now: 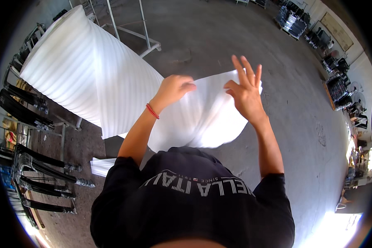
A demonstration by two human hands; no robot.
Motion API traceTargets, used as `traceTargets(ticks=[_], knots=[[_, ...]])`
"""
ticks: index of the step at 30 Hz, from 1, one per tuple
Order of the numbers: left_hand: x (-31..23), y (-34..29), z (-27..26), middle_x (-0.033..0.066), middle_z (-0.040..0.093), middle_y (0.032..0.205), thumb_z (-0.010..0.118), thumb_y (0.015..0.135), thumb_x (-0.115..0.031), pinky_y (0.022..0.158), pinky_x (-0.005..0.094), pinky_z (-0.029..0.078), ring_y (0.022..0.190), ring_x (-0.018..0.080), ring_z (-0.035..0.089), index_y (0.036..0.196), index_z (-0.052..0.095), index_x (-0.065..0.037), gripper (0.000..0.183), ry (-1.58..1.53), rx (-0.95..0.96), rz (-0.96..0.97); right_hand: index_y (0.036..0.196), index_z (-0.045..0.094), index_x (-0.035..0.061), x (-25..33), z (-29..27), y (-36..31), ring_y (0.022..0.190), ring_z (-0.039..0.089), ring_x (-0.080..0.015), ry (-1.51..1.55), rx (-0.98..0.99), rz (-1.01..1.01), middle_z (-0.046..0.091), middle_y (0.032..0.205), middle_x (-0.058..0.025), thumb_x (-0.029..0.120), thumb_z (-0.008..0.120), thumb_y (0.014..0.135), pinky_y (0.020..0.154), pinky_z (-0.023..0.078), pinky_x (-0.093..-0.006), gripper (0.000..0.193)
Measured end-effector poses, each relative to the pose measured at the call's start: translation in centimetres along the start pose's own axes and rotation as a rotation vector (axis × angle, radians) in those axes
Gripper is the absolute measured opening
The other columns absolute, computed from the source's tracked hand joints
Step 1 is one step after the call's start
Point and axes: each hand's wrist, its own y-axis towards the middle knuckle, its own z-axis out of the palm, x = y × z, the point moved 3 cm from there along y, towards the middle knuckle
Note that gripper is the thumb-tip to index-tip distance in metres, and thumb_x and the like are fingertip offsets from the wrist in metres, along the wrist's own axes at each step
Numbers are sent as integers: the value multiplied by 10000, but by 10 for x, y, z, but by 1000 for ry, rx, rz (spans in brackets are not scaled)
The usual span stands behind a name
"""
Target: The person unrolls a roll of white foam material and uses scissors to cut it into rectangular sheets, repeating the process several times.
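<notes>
A long white foam sheet (pixel 219 109) comes off a big ribbed roll (pixel 111 70) at the left and spreads in front of my body. At its far edge, my left hand (pixel 173 89), with a red bead bracelet (pixel 152 110) on the wrist, is closed with thumb and fingers pinched on the sheet. Over the sheet's far right corner is my right hand (pixel 249 91). Three of its fingers are stretched and spread, while the thumb and index finger curl toward each other without visibly gripping the sheet. Part of the corner is hidden behind this hand.
A metal frame (pixel 146 37) stands just beyond the roll. Curved black parts (pixel 45 169) with wrapped ends sit on a rack at the left. Near my left elbow lies a white foam scrap (pixel 102 166). Stacked goods (pixel 292 22) and fans (pixel 358 99) line the right wall.
</notes>
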Motion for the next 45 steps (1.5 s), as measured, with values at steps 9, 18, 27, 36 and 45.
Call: traceTargets(ticks=[9, 18, 27, 36, 45], knots=[[-29, -1, 6, 104, 582, 683, 545, 779, -201, 579, 332, 417, 651, 271, 564, 804, 606, -66, 151, -127, 4, 28, 797, 523, 20, 2, 37, 9, 769, 570, -256, 345, 255, -71, 557, 767, -103, -30, 573, 706, 804, 400, -384, 115], [-16, 11, 14, 19, 537, 616, 540, 777, -111, 525, 234, 355, 566, 77, 451, 705, 573, -2, 134, -387, -74, -81, 721, 547, 22, 13, 44, 13, 639, 491, -248, 328, 29, -221, 481, 667, -82, -75, 594, 612, 616, 383, -332, 153], [91, 18, -100, 0, 539, 624, 530, 810, -141, 529, 208, 371, 580, 60, 445, 735, 610, -13, 168, -183, -582, -12, 737, 584, 108, -1, 118, -173, 766, 528, -219, 157, 916, -382, 540, 757, -56, 110, 560, 674, 709, 378, -351, 68], [103, 2, -157, 47, 617, 702, 537, 837, -187, 589, 241, 426, 626, 107, 547, 805, 617, -28, 181, 87, -707, 3, 889, 634, 155, -126, 114, -461, 1013, 510, -269, 21, 1669, 315, 594, 986, -60, 362, 577, 697, 818, 322, -510, 287], [-11, 44, 27, 100, 619, 767, 580, 783, -120, 586, 281, 444, 659, 234, 590, 793, 619, -28, 101, -45, -283, 203, 842, 592, -21, -32, 59, -39, 955, 510, -322, 601, 349, 41, 504, 1087, -183, 41, 640, 677, 805, 429, -371, 183]])
